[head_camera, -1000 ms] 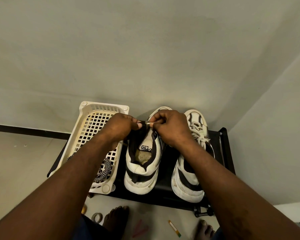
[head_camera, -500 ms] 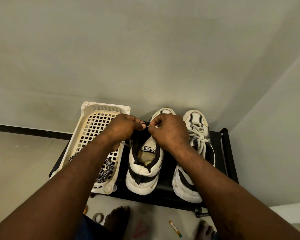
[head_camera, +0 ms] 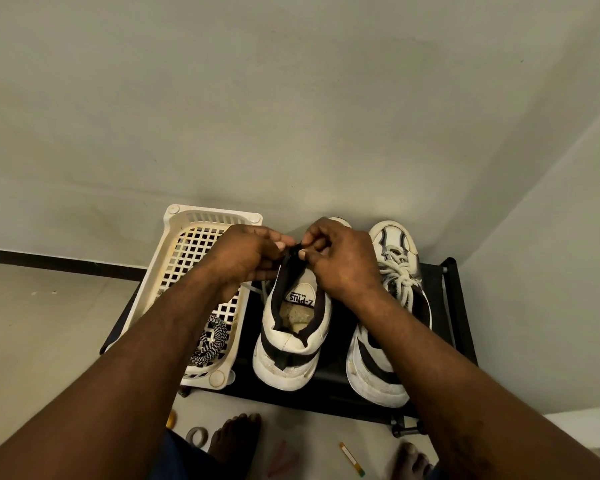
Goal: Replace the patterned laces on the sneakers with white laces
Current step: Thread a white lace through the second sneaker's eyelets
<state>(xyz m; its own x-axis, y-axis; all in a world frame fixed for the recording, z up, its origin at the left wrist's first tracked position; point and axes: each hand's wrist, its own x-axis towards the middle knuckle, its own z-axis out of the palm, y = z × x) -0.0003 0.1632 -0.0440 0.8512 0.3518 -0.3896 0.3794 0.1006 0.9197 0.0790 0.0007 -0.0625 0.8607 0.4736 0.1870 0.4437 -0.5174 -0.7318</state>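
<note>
Little was changed since the earlier frames: the left hand (head_camera: pixel 246 258) and right hand (head_camera: pixel 347 261) were kept at mid-frame, fingertips pinched on the black tongue of the centre sneaker (head_camera: pixel 291 341). A white lace (head_camera: pixel 257 289) was trailed below the left hand. The right sneaker (head_camera: pixel 378 368) was seen laced white; the patterned lace (head_camera: pixel 210 341) was left in the cream basket (head_camera: pixel 194 223).

Wordmark "Z-PLUS" in dark capitals, printed on a white patch (head_camera: pixel 301 299) inside the opening of the sneaker (head_camera: pixel 290 344) just beside the basket (head_camera: pixel 174 258). From the head view it reads upside down. A finer line of print runs alongside the wordmark, too small to read.
</note>
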